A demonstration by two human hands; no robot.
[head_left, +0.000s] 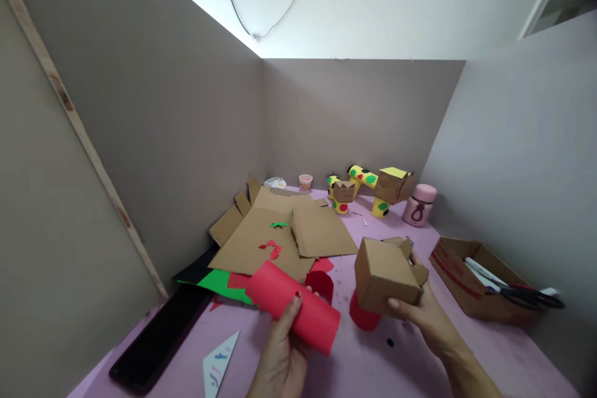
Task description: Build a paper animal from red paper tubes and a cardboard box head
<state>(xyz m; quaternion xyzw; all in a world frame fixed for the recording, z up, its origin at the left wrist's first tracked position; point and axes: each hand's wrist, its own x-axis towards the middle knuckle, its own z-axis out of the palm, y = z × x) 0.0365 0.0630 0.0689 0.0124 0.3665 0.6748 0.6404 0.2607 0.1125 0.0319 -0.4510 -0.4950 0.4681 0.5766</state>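
Observation:
My left hand (pixel 285 348) is closed around a red paper tube (pixel 296 308), held at a slant above the table with its lower end toward the right. In my right hand (pixel 426 311) is a small brown cardboard box (pixel 387 273) with rounded ear-like tabs on its far right side. Under the box a short red paper cylinder (pixel 364 316) shows in part; whether the two touch I cannot tell. Another red cylinder (pixel 323 285) sits behind the tube, partly hidden by it. A small black dot (pixel 390 342) lies on the table below the box.
Cardboard sheets (pixel 256 239) with red and green paper scraps cover the back left. A black phone (pixel 161 339) and a white paper triangle (pixel 221 364) lie in front. Spotted yellow cardboard animals (pixel 364 175), a pink flask (pixel 419 205) and an open box (pixel 485 305) with scissors (pixel 529 296) stand rightward.

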